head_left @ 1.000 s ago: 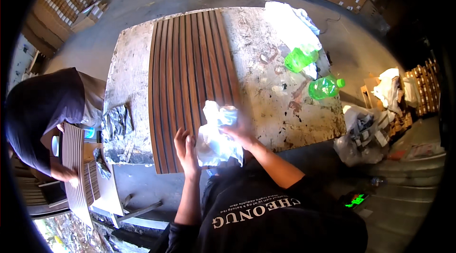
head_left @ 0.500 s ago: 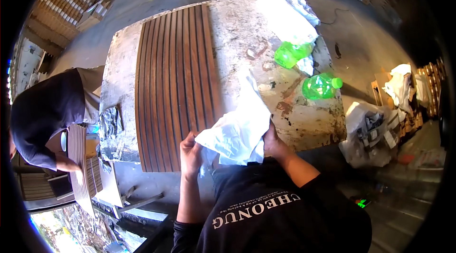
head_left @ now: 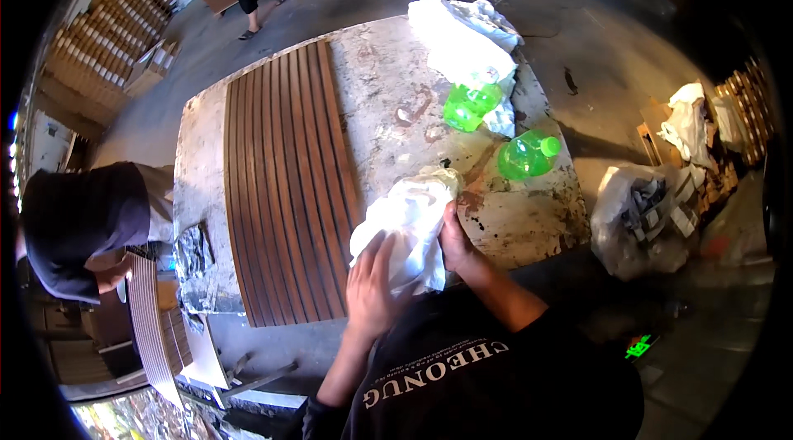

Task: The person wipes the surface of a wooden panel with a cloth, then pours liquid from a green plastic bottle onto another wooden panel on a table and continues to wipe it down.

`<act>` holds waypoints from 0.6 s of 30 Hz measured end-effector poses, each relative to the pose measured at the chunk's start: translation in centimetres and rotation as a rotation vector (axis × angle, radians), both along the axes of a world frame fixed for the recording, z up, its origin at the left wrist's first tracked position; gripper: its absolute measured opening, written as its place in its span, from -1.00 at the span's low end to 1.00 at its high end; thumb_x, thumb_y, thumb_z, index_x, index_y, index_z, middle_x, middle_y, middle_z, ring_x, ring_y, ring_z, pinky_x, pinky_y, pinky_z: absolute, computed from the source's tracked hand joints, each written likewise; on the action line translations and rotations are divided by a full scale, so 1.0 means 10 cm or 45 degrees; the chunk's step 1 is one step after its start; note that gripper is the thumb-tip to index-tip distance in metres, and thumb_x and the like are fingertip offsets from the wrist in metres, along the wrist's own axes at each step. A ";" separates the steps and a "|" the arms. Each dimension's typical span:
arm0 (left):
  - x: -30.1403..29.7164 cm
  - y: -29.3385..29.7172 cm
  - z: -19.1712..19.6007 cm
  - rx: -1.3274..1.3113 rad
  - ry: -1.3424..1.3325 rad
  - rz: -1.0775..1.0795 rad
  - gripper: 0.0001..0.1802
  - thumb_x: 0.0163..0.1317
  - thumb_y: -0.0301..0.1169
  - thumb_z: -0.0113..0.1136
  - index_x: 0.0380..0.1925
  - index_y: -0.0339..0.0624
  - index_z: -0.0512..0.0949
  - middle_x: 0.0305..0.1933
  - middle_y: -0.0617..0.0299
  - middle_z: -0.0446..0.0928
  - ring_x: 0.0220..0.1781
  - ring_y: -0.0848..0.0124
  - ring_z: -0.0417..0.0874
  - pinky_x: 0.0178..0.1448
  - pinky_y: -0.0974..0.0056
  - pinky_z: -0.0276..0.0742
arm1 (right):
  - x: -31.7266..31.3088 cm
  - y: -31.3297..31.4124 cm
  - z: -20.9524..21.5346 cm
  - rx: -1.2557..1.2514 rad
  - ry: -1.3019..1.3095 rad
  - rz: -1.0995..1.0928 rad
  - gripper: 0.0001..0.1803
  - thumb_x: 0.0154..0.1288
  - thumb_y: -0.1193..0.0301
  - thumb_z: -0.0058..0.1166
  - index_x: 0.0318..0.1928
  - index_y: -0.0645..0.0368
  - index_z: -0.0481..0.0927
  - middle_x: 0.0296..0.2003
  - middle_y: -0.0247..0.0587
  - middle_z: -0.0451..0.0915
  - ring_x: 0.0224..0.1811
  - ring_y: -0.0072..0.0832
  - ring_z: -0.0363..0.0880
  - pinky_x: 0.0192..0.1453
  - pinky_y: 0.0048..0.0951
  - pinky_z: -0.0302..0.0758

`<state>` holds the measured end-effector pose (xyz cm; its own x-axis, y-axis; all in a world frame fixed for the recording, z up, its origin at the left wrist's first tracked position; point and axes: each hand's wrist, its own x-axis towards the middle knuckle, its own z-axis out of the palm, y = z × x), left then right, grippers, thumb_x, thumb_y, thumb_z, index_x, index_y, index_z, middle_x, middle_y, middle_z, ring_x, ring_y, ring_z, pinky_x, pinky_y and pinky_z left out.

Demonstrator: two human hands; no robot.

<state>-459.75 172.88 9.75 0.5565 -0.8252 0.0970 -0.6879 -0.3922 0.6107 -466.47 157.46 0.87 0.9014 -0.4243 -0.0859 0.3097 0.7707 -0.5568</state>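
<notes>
A bunched white cloth (head_left: 406, 213) is held between my two hands, just above the near edge of a stained worktable (head_left: 384, 89). My left hand (head_left: 372, 290) has its fingers laid over the near left side of the cloth, pressing it. On the right side, my right hand (head_left: 457, 243) grips the cloth, thumb up; its other fingers are mostly hidden. Left of the cloth lies a dark brown slatted wood panel (head_left: 285, 184), its grooves running away from me.
Two green bottles, one upper (head_left: 471, 105) and one lower (head_left: 529, 155), lie on the table's right side near a white cloth pile (head_left: 462, 39). A person (head_left: 87, 225) bends at the left beside another slatted panel (head_left: 153, 328). People walk beyond the table. A plastic bag (head_left: 636, 221) stands right.
The hanging cloth is now bunched up, and my left hand has gone from pinching its edge to lying over it. My view has shifted. Walking people have appeared at the far side.
</notes>
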 end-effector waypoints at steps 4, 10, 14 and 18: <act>0.45 0.22 -0.38 -0.567 0.724 0.296 -0.71 0.17 -0.70 0.00 -0.12 -0.34 0.58 -0.18 0.07 0.62 -0.16 0.46 0.64 -0.08 0.36 0.56 | -0.04 -0.25 0.06 -0.335 0.430 0.383 -0.24 0.24 0.01 0.14 0.27 0.21 0.24 0.13 -0.20 0.45 0.11 -0.36 0.44 0.14 -0.27 0.44; 0.93 0.24 0.42 -0.375 0.390 0.099 -0.79 0.21 -0.65 0.02 -0.18 -0.32 0.56 -0.32 0.10 0.65 -0.27 0.41 0.67 -0.14 0.34 0.56 | -0.04 -0.79 0.48 -1.861 0.865 -0.680 -0.10 0.03 0.14 0.37 0.28 0.28 0.19 0.21 0.07 0.31 0.25 -0.16 0.31 0.29 -0.17 0.30; 0.98 0.15 0.77 -0.170 0.326 -0.038 -0.82 0.13 -0.50 0.26 -0.26 -0.33 0.59 -0.41 0.17 0.63 -0.31 0.49 0.64 -0.18 0.36 0.55 | 0.44 -0.29 1.27 -2.412 0.052 -0.327 -0.12 -0.14 0.11 0.44 0.20 0.13 0.33 0.11 0.00 0.44 0.18 -0.20 0.41 0.32 -0.18 0.27; 1.17 0.31 1.00 -0.094 -0.246 -0.061 -0.84 -0.02 -0.45 0.34 -0.40 -0.17 0.58 -0.42 0.13 0.64 -0.38 0.23 0.70 -0.33 0.22 0.59 | 0.80 -0.34 1.11 -2.460 0.665 0.378 -0.81 0.11 0.40 0.16 -0.21 0.01 0.65 -0.34 -0.22 0.66 -0.29 -0.36 0.66 -0.14 -0.34 0.55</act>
<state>-448.02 176.02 19.74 0.4820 -0.8369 0.2593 -0.8119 -0.3154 0.4913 -458.47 154.03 12.00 0.9909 -0.1339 -0.0145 -0.1213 -0.8404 -0.5281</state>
